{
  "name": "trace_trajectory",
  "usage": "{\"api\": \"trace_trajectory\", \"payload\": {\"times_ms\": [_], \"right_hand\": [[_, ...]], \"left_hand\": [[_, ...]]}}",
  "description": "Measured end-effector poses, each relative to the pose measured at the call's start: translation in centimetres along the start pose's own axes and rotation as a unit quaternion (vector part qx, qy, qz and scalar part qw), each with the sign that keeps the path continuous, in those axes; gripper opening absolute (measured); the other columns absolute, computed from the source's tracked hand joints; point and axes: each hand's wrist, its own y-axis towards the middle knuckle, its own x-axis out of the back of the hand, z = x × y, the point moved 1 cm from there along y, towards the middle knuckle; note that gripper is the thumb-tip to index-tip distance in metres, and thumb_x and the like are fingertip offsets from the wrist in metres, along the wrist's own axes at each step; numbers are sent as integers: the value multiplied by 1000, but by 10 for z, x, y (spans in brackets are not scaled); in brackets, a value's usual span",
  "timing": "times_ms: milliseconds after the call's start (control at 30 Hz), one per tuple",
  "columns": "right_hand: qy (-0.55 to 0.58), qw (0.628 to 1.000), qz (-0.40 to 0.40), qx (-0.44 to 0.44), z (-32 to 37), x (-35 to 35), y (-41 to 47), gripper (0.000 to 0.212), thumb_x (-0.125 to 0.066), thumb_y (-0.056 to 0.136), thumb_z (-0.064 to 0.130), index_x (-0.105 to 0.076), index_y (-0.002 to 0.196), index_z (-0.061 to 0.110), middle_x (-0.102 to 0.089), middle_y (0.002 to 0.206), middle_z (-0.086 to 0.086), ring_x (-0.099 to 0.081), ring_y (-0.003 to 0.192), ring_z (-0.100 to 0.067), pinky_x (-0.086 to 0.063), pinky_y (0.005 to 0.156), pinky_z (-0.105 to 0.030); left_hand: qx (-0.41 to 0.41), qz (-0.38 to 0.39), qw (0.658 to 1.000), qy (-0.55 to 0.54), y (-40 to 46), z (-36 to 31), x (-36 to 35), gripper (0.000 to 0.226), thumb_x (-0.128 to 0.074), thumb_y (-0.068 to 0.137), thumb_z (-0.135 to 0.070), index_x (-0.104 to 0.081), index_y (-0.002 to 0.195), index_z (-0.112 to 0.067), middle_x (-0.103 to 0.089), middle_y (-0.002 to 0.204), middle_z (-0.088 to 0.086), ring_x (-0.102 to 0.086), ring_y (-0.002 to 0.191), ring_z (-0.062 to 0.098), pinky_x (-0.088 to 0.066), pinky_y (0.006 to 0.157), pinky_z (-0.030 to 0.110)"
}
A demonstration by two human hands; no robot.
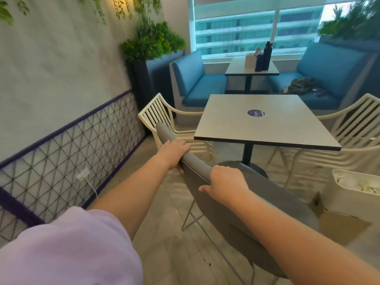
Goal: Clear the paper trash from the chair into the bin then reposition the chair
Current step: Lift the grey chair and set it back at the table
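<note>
**Grey chair held by its backrest beside the square table**

A lilac sleeve (67, 249) fills the near corner at 7 o'clock, and two bare forearms are stretched forward from it. The top rail of a grey chair (232, 210) is gripped by both hands. The right hand (225, 185) is curled over the rail near the middle of the view, with the thumb shown on the near face of the backrest. The left hand (172, 151) is wrapped over the rail farther along, toward 11 o'clock, with the fingers over the far side. The chair is seen tilted, and its thin wire legs are seen above the pale floor tiles. No paper is seen on the part of the chair that shows.

At 3 o'clock a white bin (349, 194) is stood on the floor near the chair, with crumpled paper (362, 185) visible inside it.

Beyond the hands, at 1 o'clock, a square table (265, 124) with a round purple sticker (255, 113) is flanked by two white slatted chairs, one at 11 o'clock (158, 114) and one at 2 o'clock (349, 128).

Farther off, at 12 o'clock, blue cushioned benches (197, 81) are set on either side of a second table (250, 68), on which dark bottles (265, 56) are stood, before a window.
</note>
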Motion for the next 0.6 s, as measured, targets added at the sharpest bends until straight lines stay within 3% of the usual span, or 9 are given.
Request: {"api": "trace_trajectory", "payload": {"times_ms": [367,433,600], "right_hand": [[2,996,20,87,-28,1,-11,45,-49,92,48,-59,109,8,-56,88,-4,-62,88,-22,-47,70,-31],[-2,994,20,104,-40,1,-19,45,-50,91,49,-58,109,8,-59,93,-5,-61,86,-22,-48,71,-32],[-12,990,18,140,-82,4,-39,48,-50,88,55,-58,105,11,-53,84,-1,-55,77,-19,-47,68,-33]], "left_hand": [[26,21,999,7,-8,-21,2,69,-83,58,-36,-49,114,-17,-51,123,5,-44,121,25,-38,99,46],[33,13,999,22,-14,-32,5,65,-82,60,-37,-48,112,-17,-52,121,4,-46,118,25,-40,95,44],[61,23,997,48,-29,-76,17,64,-77,63,-46,-46,112,-18,-51,121,2,-45,115,25,-39,90,44]]}}
